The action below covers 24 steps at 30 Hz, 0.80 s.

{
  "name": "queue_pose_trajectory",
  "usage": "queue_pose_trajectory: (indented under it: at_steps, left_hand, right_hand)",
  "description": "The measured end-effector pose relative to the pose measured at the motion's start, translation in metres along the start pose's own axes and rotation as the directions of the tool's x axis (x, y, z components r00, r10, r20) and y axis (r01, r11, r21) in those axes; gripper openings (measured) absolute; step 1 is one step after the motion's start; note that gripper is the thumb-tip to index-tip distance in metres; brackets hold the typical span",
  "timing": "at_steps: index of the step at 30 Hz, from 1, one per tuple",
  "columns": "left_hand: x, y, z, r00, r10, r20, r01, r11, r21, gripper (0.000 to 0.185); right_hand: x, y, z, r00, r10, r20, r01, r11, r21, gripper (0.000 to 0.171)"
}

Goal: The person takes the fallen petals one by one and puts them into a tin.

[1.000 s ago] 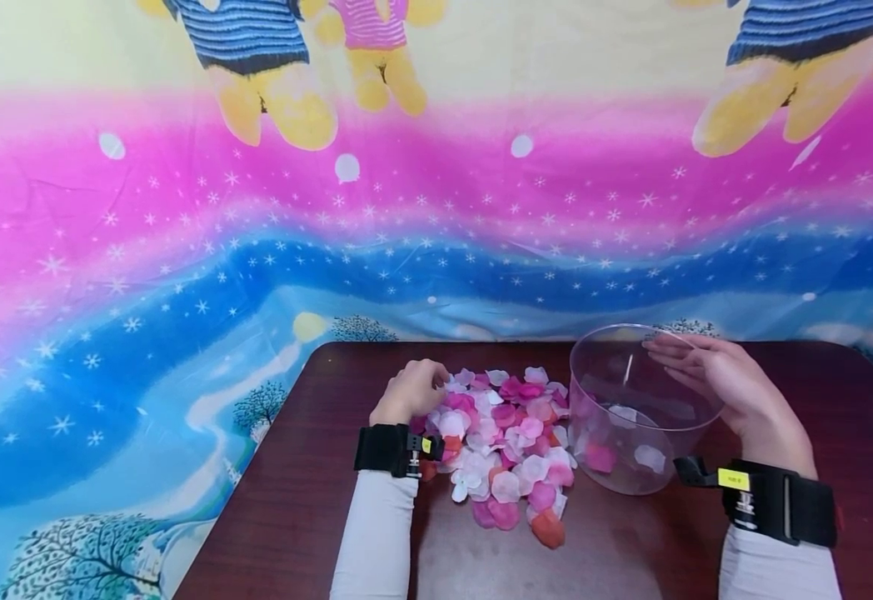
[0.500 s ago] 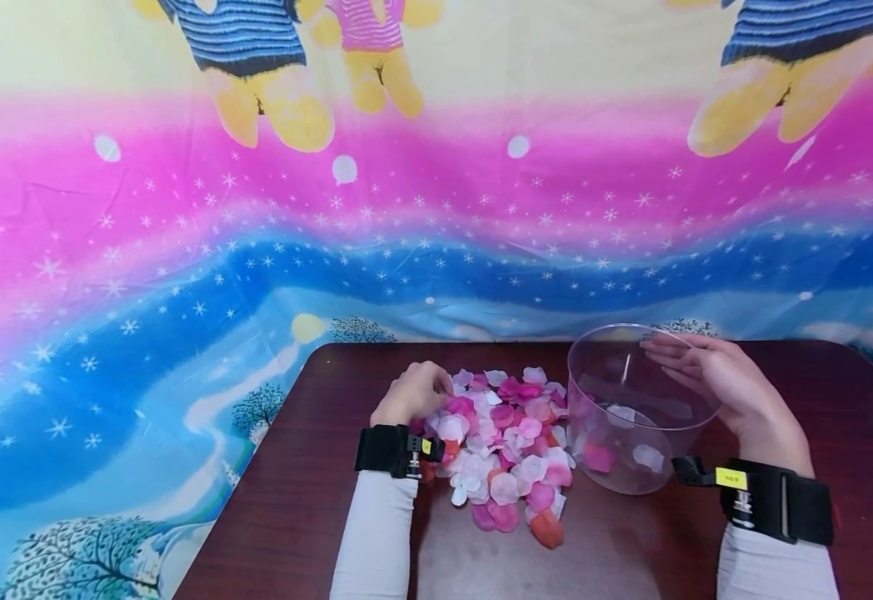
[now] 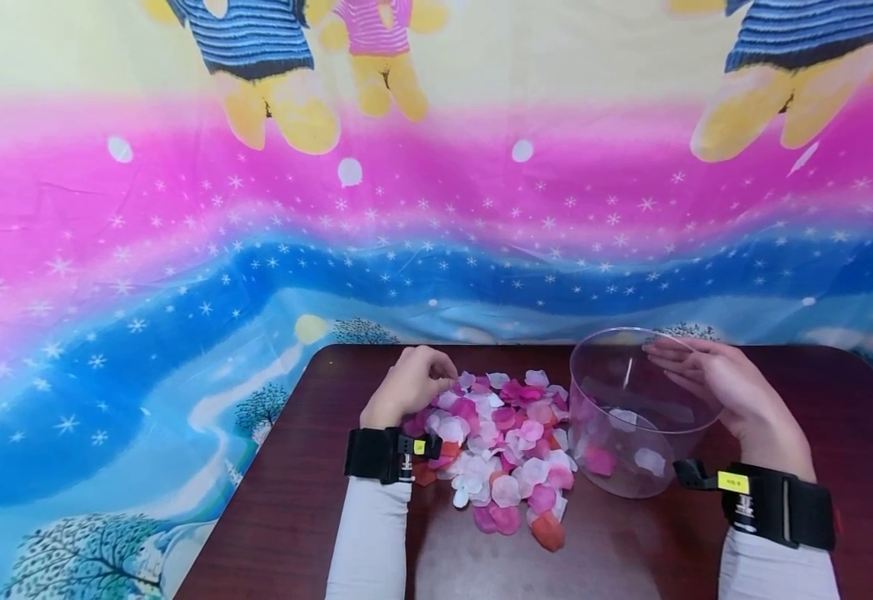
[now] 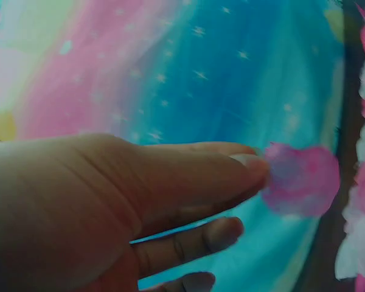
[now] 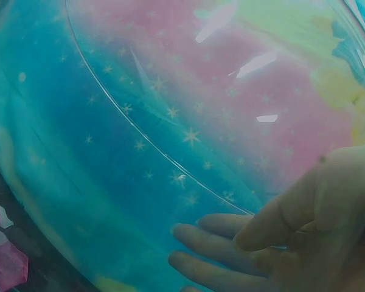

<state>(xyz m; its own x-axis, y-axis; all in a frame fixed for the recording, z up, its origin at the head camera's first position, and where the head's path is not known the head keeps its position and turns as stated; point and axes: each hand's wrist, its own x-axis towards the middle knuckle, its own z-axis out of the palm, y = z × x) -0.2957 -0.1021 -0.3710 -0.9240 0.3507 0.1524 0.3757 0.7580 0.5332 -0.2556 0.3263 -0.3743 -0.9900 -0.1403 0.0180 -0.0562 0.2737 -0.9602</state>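
A pile of pink, white and orange petals (image 3: 504, 446) lies on the dark wooden table (image 3: 316, 508). My left hand (image 3: 446, 372) hovers at the pile's far left edge and pinches one pink petal (image 4: 301, 179) between thumb and fingertips (image 4: 252, 163). To the right of the pile stands a clear round container (image 3: 616, 392) with a few petals (image 3: 600, 458) on its bottom. My right hand (image 3: 678, 358) holds the container's far right rim, thumb on one side of the wall and fingers (image 5: 210, 246) on the other.
A bright printed cloth (image 3: 182, 250) with stars and cartoon bears hangs behind the table and drapes down past its left side. The table's left edge (image 3: 256, 467) runs close to my left forearm. Black wrist straps (image 3: 380, 454) sit on both arms.
My left hand has lifted a little off the pile's edge, with a pink petal pinched in it. The right hand and container have stayed in place.
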Motion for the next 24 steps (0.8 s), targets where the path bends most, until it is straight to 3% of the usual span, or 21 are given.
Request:
queue_pose_trajectory:
  at_steps: [9, 15, 18, 20, 24]
  left_hand:
    - [-0.008, 0.025, -0.014, 0.981, 0.152, -0.118, -0.162, 0.983, -0.086, 0.01]
    - [-0.009, 0.045, -0.012, 0.933, 0.26, -0.247, -0.296, 0.947, -0.123, 0.012]
    - [-0.009, 0.052, -0.009, 0.915, 0.29, -0.279, -0.336, 0.933, -0.132, 0.014]
    - [-0.01, 0.055, -0.008, 0.922, 0.285, -0.26, -0.327, 0.936, -0.133, 0.015]
    - [-0.009, 0.052, -0.006, 0.96, 0.235, -0.15, -0.248, 0.966, -0.073, 0.012]
  right_hand:
    - [0.0, 0.001, 0.0, 1.0, 0.006, 0.0, -0.006, 1.0, -0.012, 0.052]
    - [0.0, 0.0, -0.001, 1.0, 0.015, -0.001, -0.015, 1.0, -0.027, 0.051]
    - [0.0, -0.001, -0.001, 1.0, 0.017, -0.001, -0.017, 0.999, -0.031, 0.051]
    - [0.0, -0.001, -0.001, 1.0, 0.018, -0.003, -0.018, 0.999, -0.026, 0.051]
    - [0.0, 0.0, -0.001, 1.0, 0.013, -0.012, -0.014, 1.0, -0.028, 0.051]
